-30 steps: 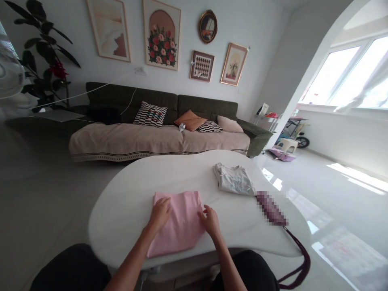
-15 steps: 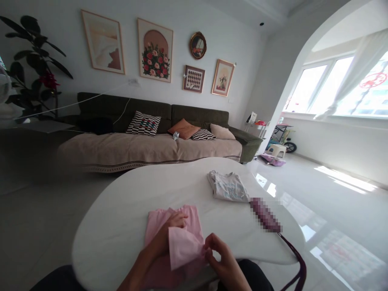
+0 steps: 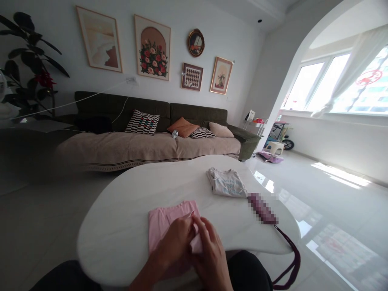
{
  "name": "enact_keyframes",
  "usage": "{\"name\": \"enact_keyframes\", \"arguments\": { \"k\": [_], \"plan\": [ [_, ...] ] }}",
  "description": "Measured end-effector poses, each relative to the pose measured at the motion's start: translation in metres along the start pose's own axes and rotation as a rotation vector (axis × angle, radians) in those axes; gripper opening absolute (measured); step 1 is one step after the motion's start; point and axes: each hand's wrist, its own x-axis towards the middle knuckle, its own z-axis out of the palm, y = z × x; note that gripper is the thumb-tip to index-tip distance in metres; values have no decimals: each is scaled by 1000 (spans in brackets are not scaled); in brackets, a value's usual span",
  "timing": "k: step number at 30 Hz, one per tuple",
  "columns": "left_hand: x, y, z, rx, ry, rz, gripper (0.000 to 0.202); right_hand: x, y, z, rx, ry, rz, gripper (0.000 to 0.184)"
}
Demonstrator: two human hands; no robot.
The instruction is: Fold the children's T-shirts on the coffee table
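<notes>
A pink garment [image 3: 160, 220] lies on the near part of the white table, its far edge flat and its right side bunched up; I cannot tell which kind of garment it is. My left hand [image 3: 178, 234] rests over it, fingers curled on the raised cloth. Close against it, my right hand [image 3: 209, 246] grips the same bunched part, with a pale pink fold showing between the two. Both hands hide much of the garment's middle. Farther off to the right lies a folded light grey shirt [image 3: 228, 184] with a faint print.
The white table [image 3: 121, 202] has a rounded edge. At its right side lies a blurred-out purple item [image 3: 263, 209] with a dark strap [image 3: 292, 246] hanging over the edge. Beyond the table stands a green sofa [image 3: 197, 113] with cushions. My knees are beneath the near edge.
My right hand has moved up and left to meet my left hand. The pink flap that was spread out toward me is now gathered between both hands.
</notes>
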Motion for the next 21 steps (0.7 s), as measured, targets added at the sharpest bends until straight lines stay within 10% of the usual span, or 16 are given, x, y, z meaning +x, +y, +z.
{"name": "enact_keyframes", "arguments": {
  "k": [5, 13, 21],
  "plan": [
    [-22, 30, -29, 171, -58, -6, 26, 10, 21, -40, 129, -64, 184, 25],
    [-43, -11, -38, 488, -6, -137, 25, 14, 7, -90, -80, -56, -30, 41],
    [-60, 5, -74, 152, 162, -9, 26, 11, -19, -151, -390, 656, -111, 29]
  ]
}}
